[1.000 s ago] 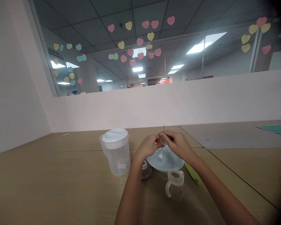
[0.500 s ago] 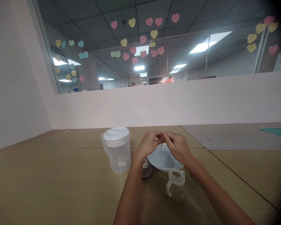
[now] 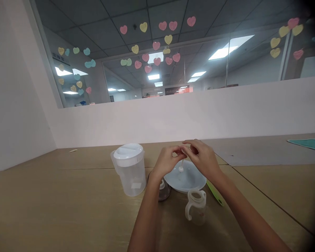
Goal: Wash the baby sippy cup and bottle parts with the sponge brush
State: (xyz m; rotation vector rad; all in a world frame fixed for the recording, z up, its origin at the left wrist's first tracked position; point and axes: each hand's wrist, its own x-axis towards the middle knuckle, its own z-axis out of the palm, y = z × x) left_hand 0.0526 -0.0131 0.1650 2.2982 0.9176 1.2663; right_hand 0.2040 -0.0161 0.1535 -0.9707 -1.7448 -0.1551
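Left hand [image 3: 165,161]: closed at the fingertips, by which the straw [image 3: 181,169] (slim, with a white bulb at its lower end) is pinched. Right hand [image 3: 205,158]: thumb brought to the left fingertips, forefinger raised; whether the straw is gripped by it too cannot be told. Straw: hung bulb-down above the bowl [image 3: 195,178], a pale blue, shallow piece. Cup [image 3: 196,201]: clear, two-handled, stood upright in front of the bowl. Spatula [image 3: 215,194]: green, laid at the bowl's right, partly hidden. Dome [image 3: 164,192]: dark, white-necked, partly covered by the left forearm. Jug [image 3: 133,176]: lidded, stood upright to the left. All are carried by the worktop [image 3: 81,203]. Cloth [image 3: 309,144]: teal, placed far right.
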